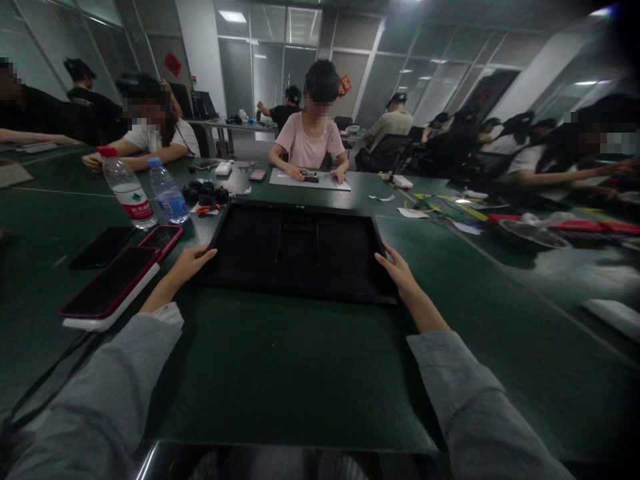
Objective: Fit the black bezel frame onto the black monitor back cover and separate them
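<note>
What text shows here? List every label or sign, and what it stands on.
Nothing here reads clearly.
On the bottle label: white print on red, too blurred.
On the red sign on the far wall: too small.
On the red ornament on the glass partition: too blurred.
On the panel: no legible print.

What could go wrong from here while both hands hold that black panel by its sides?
The left hand grips the black panel right beside the red-cased phones; sliding it left could knock them.
The water bottles stand upright near its far-left corner; a push that way might tip them.
The right hand holds only the rim, so a lift could slip.
</note>
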Demonstrator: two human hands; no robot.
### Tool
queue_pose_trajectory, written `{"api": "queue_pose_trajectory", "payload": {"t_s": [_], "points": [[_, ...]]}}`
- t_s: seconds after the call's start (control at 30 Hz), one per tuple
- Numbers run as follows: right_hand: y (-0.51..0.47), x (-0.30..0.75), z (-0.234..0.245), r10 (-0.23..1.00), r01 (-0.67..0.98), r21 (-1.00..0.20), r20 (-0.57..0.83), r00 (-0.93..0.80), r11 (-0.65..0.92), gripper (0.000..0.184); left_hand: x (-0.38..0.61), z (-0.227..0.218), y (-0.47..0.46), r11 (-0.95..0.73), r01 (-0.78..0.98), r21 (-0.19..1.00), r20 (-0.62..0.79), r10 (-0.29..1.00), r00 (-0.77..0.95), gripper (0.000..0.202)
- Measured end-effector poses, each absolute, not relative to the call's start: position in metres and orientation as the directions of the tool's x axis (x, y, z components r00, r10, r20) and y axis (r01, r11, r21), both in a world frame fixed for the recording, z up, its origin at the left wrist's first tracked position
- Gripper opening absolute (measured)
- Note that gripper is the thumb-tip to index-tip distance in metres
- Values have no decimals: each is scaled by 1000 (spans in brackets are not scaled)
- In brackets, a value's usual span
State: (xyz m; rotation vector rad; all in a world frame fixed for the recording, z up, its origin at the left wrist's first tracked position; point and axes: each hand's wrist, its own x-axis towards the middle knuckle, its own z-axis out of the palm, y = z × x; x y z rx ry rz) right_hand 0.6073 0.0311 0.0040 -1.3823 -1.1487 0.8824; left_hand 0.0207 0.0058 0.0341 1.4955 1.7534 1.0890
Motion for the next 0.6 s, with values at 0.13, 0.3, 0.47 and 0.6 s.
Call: {"api": "queue_pose_trajectory", "payload": {"t_s": [0.13, 0.3, 0.47, 0.6], "points": [[32, 610, 3, 955, 210, -974, 143, 261, 89, 79, 16, 32, 6, 36, 455, 890, 52, 982, -179, 80], [36, 609, 0, 949, 132, -988, 119, 291, 83, 81, 17, 29, 4, 38, 497, 867, 79, 974, -212, 74], [39, 611, -3, 926, 98, -990, 129, 354, 101, 82, 18, 22, 13, 0, 624, 782, 168, 963, -212, 74], [37, 619, -3, 888, 145, -978, 198, 414, 150, 79, 14, 14, 21, -16, 670, 742, 203, 958, -202, 73]]}}
